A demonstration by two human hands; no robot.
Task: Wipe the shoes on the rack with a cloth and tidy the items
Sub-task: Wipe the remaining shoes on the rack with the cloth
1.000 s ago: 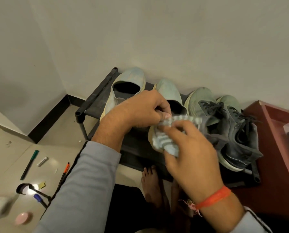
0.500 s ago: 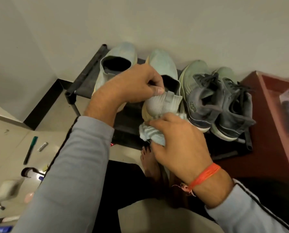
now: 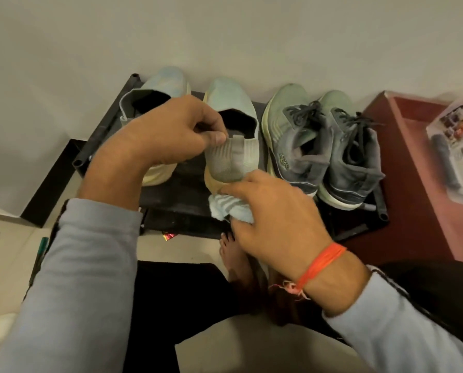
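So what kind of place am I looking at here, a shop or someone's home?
Most likely a home, probably an entryway corner. A low black shoe rack stands against a plain wall holding worn shoes, such as the grey lace-up sneakers, and the person's bare foot rests on the tiled floor.

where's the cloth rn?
Head view, centre: the striped cloth is bunched under the right hand, pressed at the heel of the second pale slip-on shoe, which the left hand pinches, over the rack's front edge.

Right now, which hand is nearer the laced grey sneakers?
Right. The right hand holds the cloth just beside the sneakers; the left hand pinches the slip-on's heel, farther away.
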